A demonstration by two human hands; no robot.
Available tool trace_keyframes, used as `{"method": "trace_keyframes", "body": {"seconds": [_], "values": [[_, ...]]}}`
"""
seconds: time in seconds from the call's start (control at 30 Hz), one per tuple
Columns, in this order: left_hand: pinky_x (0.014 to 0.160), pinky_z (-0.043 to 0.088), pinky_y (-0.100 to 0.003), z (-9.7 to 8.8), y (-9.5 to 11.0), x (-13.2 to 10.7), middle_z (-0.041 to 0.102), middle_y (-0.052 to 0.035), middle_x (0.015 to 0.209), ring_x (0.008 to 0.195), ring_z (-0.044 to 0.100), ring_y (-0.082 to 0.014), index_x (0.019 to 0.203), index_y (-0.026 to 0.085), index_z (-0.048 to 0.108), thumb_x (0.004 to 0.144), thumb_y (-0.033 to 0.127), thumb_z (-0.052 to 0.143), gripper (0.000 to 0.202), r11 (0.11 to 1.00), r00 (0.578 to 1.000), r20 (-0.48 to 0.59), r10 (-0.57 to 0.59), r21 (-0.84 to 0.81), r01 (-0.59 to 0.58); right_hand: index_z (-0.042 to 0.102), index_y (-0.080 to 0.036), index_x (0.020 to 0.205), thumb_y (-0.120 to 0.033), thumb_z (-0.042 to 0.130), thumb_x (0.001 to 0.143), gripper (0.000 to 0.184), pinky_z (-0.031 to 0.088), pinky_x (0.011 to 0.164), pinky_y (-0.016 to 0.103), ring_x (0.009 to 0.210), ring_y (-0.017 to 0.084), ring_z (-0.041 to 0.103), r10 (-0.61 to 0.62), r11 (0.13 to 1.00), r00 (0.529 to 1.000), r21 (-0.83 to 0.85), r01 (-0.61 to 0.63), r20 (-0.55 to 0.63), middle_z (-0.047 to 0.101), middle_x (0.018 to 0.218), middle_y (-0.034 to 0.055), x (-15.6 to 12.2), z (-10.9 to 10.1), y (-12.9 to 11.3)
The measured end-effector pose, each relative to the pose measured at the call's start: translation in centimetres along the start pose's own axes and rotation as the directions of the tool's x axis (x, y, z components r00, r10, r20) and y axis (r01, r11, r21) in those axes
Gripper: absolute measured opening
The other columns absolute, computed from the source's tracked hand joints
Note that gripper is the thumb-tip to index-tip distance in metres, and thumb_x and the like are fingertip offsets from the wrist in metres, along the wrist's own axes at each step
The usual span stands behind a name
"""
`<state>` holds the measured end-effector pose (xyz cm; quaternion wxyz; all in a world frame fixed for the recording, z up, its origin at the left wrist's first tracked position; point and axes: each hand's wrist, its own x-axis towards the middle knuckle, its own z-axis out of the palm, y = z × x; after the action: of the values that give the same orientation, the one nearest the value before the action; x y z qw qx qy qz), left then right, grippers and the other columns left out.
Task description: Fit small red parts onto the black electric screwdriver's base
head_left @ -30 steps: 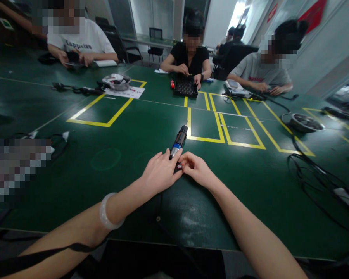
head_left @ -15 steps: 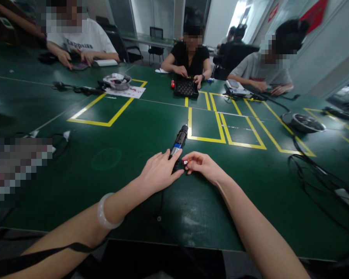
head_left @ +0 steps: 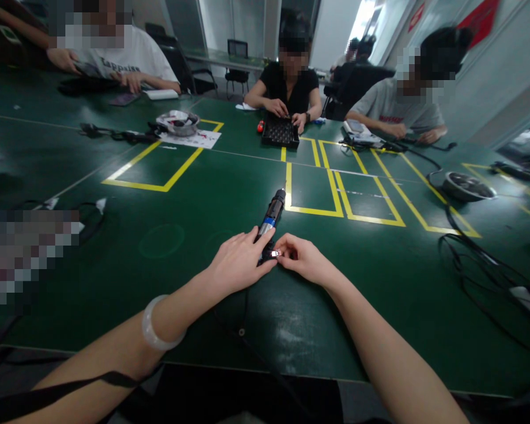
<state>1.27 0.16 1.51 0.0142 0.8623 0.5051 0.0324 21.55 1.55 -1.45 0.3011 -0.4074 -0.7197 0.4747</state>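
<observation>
A black electric screwdriver (head_left: 271, 213) with a blue band lies on the green table (head_left: 194, 194), its tip pointing away from me. My left hand (head_left: 238, 261) rests over its near end, fingers curled around it. My right hand (head_left: 302, 259) pinches a small shiny part (head_left: 275, 253) against the tool's near end, right beside my left fingertips. A pale bangle (head_left: 152, 327) sits on my left wrist. A thin cable (head_left: 242, 312) runs from the tool toward me.
Yellow tape rectangles (head_left: 331, 194) mark the table. Across it, people sit with a black parts tray (head_left: 281, 133), a metal bowl (head_left: 179, 122) on paper, and a white device (head_left: 357, 132). Black cables (head_left: 472, 265) and a round fan (head_left: 466, 185) lie at right.
My right hand lifted slightly with a small reddish part, then came back against the tool's near end. My left hand stayed on the tool. The person at far left raised a hand.
</observation>
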Motion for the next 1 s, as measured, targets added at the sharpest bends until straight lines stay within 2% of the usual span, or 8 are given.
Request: {"method": "trace_keyframes", "body": {"seconds": [0.33,0.53,0.7,1.0], "values": [[0.101,0.051,-0.043,-0.2,0.0,-0.1,0.053,-0.0165,0.148,0.121,0.063,-0.0332,0.156,0.021,0.038,0.098,0.053,0.046,0.067,1.0,1.0,0.005,0.007,0.016,-0.007,0.059,-0.019,0.097,-0.019,0.062,0.087,0.01,0.04,0.062,0.023,0.064,0.01,0.053,-0.049,0.994,0.999,-0.097,0.047,-0.022,0.062,0.08,-0.0029,0.0,0.1,-0.2],[0.102,0.05,-0.044,-0.3,0.0,-0.1,0.052,-0.0171,0.148,0.123,0.062,-0.0337,0.157,0.022,0.037,0.097,0.055,0.047,0.07,1.0,1.0,0.004,-0.001,0.009,0.001,0.06,-0.018,0.096,-0.019,0.062,0.087,0.009,0.042,0.063,0.024,0.066,0.011,0.056,-0.007,0.995,1.0,-0.101,0.01,0.027,0.062,0.075,-0.003,-0.2,0.0,-0.7],[0.102,0.05,-0.044,-0.5,0.0,-0.2,0.049,-0.0177,0.151,0.127,0.06,-0.0344,0.16,0.022,0.033,0.097,0.054,0.049,0.073,1.0,0.999,0.042,-0.016,0.006,0.015,0.059,-0.018,0.094,-0.019,0.062,0.088,0.007,0.041,0.063,0.024,0.064,0.011,0.056,-0.012,0.986,1.0,-0.166,0.009,-0.014,0.06,0.072,-0.0039,-0.1,0.2,-0.7],[0.103,0.05,-0.043,-0.4,0.1,-0.1,0.049,-0.0166,0.152,0.128,0.059,-0.0337,0.161,0.021,0.03,0.096,0.054,0.05,0.076,1.0,0.998,0.051,-0.027,0.013,0.026,0.06,-0.018,0.097,-0.02,0.063,0.089,0.008,0.039,0.062,0.023,0.063,0.011,0.054,-0.056,0.985,0.998,-0.165,0.052,-0.024,0.059,0.073,-0.004,-0.1,0.5,-1.0]]}}
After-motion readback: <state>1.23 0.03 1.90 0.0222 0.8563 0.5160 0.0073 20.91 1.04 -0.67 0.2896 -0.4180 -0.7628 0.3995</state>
